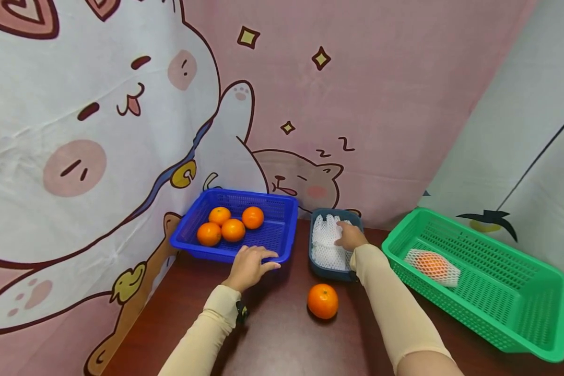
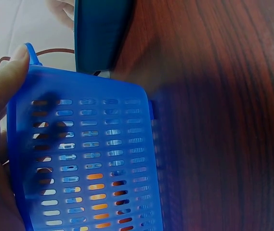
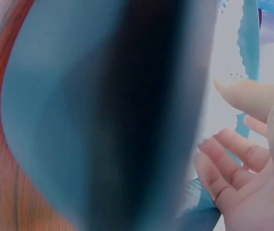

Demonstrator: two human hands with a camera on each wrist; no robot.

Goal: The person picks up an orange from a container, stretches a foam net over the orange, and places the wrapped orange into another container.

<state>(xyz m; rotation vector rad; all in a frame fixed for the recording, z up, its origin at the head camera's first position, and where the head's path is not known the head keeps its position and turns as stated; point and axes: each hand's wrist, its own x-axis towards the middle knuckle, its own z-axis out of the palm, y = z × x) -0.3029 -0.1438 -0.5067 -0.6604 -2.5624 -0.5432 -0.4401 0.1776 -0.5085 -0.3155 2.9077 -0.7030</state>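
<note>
My left hand [image 1: 250, 265] is at the front rim of a blue basket [image 1: 289, 230], its index finger and thumb stretched out. In the left wrist view its thumb [image 2: 12, 77] lies at the basket's rim, with the other fingers partly hidden behind the wall. Several oranges [image 1: 233, 230] sit in that basket. My right hand [image 1: 351, 237] reaches into a dark blue-grey tray [image 1: 338, 274] of white foam net sleeves [image 1: 326, 237]. Seen from the right wrist, its thumb and fingers stand apart beside the white netting. One bare orange [image 1: 322, 301] rests on the table in front of the tray.
To the right stands a green basket [image 1: 493, 261], holding an orange in a white foam net [image 1: 432, 266]. All of this is on a dark reddish wooden table [image 1: 286, 339]. A cartoon-printed cloth [image 1: 380, 104] hangs close behind the containers.
</note>
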